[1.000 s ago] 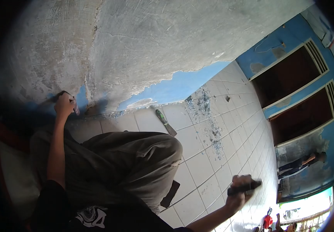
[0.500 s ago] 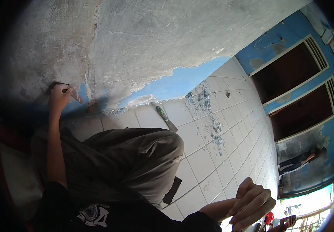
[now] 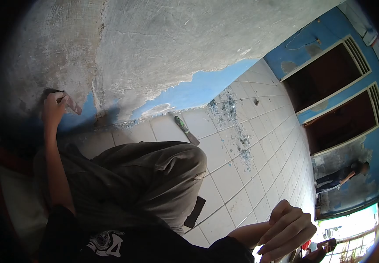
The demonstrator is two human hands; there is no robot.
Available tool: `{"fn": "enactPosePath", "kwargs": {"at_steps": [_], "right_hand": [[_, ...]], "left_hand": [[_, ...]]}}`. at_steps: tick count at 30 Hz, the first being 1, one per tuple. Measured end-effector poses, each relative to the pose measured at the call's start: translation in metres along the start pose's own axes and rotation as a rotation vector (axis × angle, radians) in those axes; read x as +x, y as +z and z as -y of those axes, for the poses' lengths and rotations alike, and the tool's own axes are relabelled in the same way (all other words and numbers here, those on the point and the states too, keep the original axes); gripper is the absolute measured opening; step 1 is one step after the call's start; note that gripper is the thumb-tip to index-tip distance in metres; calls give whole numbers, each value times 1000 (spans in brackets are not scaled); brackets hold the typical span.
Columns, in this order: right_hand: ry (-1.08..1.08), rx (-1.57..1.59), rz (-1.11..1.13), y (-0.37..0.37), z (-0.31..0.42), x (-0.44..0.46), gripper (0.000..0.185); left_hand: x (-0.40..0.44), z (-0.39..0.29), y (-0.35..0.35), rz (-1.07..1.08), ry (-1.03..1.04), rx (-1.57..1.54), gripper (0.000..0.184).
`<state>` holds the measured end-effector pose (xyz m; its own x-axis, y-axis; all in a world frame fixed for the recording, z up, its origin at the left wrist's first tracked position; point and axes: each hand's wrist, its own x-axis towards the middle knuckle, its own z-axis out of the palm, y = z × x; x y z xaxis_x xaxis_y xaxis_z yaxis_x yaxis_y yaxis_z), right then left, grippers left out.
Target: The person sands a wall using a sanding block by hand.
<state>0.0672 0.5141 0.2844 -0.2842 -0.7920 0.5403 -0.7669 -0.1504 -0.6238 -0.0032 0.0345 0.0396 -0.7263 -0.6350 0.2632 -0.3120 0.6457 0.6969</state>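
Observation:
My left hand (image 3: 54, 107) is closed around a flat, pinkish-brown scraper (image 3: 74, 105) at the low part of the wall. Beside the tool a strip of blue paint (image 3: 89, 105) borders bare grey plaster (image 3: 150, 48). Away from the wall, my right hand (image 3: 288, 230) is held with its fingers curled in, and nothing shows in it. A putty knife (image 3: 186, 130) with a green and black handle lies on the tiles between my knee and the wall.
Blue paint flakes (image 3: 240, 131) are strewn over the white tiled floor (image 3: 224, 188). A dark flat piece (image 3: 195, 212) lies by my knee. Across the room a person (image 3: 343, 177) stands near the far wall, beside two dark doorways (image 3: 323, 79). Another person's hand (image 3: 325, 249) shows at lower right.
My left hand and the scraper have shifted slightly left and up along the wall in view. The whole view has moved a little; my right hand stays curled.

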Motion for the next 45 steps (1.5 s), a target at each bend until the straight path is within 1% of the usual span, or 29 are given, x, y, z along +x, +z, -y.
{"fn": "enactPosePath", "kwargs": {"at_steps": [3,7,9,14,16,20,22,26,27,29,30,31,33,34,36,38,39,40,41,42,43,44,45], "right_hand": [[6,-15,41,-3,1,2,24],[2,-34,13,-1,1,-1,22],[31,-54,-92,4,3,-2,22],[59,-61,-10,-5,7,-7,18],[80,-69,22,-9,10,-8,18],[87,-79,51,-13,10,-11,21],[74,-75,63,-14,8,-13,24],[27,-62,57,-17,3,-21,28],[-3,-57,23,-18,2,-26,29],[-78,-96,-241,-9,-9,-43,28],[-157,-129,-502,-5,-16,-55,32],[-172,-62,-731,-2,-24,-69,32],[-213,-52,-1009,-13,-43,-117,25],[-247,130,-1022,-14,-51,-120,24],[-111,239,-1560,-9,-74,-159,24],[315,4,-1835,0,-106,-206,26],[522,-28,-1879,9,-119,-232,25],[733,-62,-1909,20,-131,-259,23],[863,-206,-1790,36,-146,-292,21],[986,-347,-1661,55,-158,-319,21],[1166,-401,-1617,72,-163,-331,21],[1344,-452,-1562,89,-169,-343,22],[1372,-572,-1479,109,-184,-385,21]], "left_hand": [[-4,-4,1,-15,-14,27,23],[0,3,6,-31,-29,8,24],[2,5,5,-16,-28,0,24],[5,16,10,-3,3,-51,26],[4,20,15,-88,18,-76,26],[6,24,15,-99,18,-77,27],[7,21,12,16,-24,-77,27],[6,25,16,-65,15,-115,27],[5,21,14,-42,4,-115,27],[4,17,12,-21,-3,-113,27],[3,17,12,-42,-3,-101,27],[3,17,12,-63,-4,-89,26],[1,17,12,-76,0,-89,26],[1,17,12,-85,6,-88,26],[5,21,13,-44,6,-89,26],[7,22,12,-4,6,-89,26],[7,20,12,1,-14,-84,25],[7,20,11,5,-35,-79,25],[7,23,13,4,-36,-80,25],[7,29,17,-44,11,-85,25],[7,33,19,-92,58,-90,25],[7,32,19,-93,56,-88,25],[6,29,18,-97,52,-95,24]]}}
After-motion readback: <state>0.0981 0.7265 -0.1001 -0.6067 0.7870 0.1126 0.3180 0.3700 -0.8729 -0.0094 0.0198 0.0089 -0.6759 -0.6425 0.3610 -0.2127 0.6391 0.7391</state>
